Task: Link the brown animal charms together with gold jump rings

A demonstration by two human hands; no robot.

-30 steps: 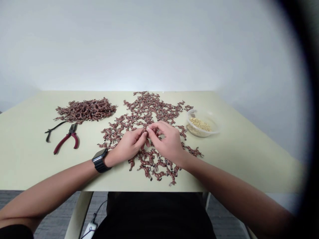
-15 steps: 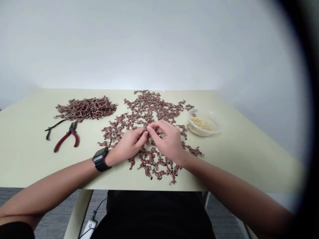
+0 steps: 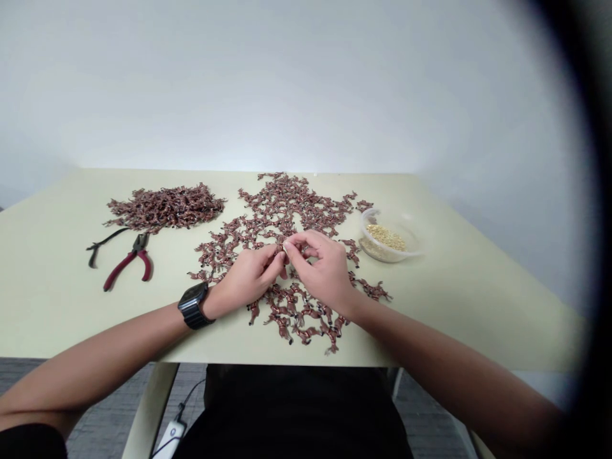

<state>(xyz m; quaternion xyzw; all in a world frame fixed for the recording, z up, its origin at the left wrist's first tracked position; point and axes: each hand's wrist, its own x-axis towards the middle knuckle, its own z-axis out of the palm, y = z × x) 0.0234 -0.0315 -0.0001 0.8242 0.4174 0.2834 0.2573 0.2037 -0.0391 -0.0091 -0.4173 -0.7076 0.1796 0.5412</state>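
Clock datum: centred on the meeting fingertips, twelve toward the far edge of the yellowish table [image 3: 478, 299].
Held piece: a small brown piece [image 3: 282, 246] at the clock's centre, above the loose spread of brown figures [image 3: 287, 199]; mostly covered by fingers.
Left-hand grip: thumb and fingers of the left hand [image 3: 246, 277] appear to pinch the brown piece.
Right-hand grip: thumb and forefinger of the right hand [image 3: 326, 271] pressed together against the left fingertips; whether anything sits between them cannot be told.
Step in hand: judged to be fine two-handed fingertip work on one piece.
Next move calls for: in my judgement, a steady left pinch and small, precise right-hand motion.
Piece axis: heading and long axis cannot be determined, the fingers covering it.
Loose figures: headings mixed; the outlying figure [image 3: 375, 291] near four o'clock lies lengthwise, roughly ten to four.
Brown heap: a denser heap [image 3: 167, 207] between nine and ten.
Red-handled pliers: pliers [image 3: 136, 253] at nine, nose toward one, handles apart; a black implement [image 3: 113, 238] just beside.
Clear tub: plastic tub [image 3: 377, 253] at three, holding small gold pieces [image 3: 387, 237].
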